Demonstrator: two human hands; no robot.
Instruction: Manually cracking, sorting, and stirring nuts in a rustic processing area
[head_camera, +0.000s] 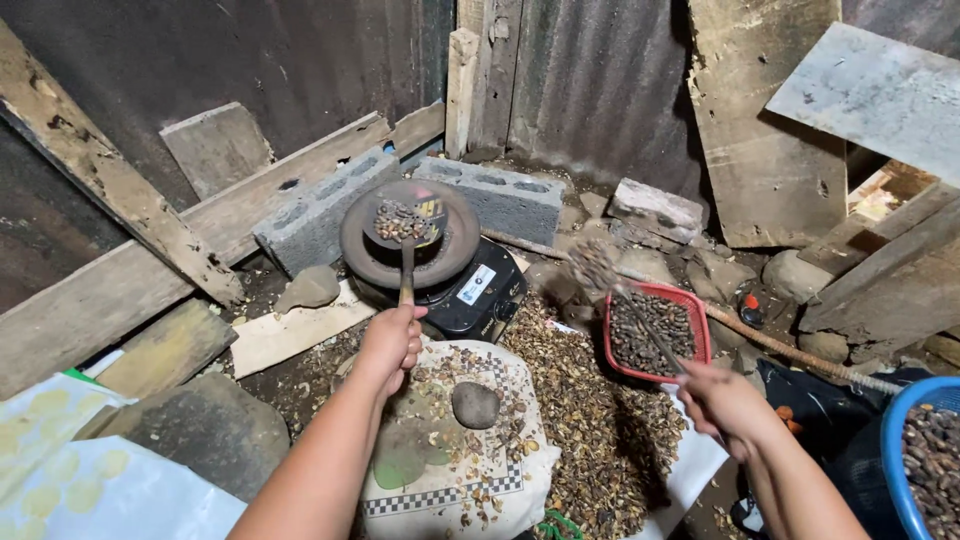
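While gripped, ladle (404, 235) points away

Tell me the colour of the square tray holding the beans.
Red tray, seen in the head view, beyond the right hand.

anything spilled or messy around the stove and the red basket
Yes. Husks and beans lie scattered over the ground and the cloth between the stove and the red basket, well outside any container. A lone stone sits on the cloth.
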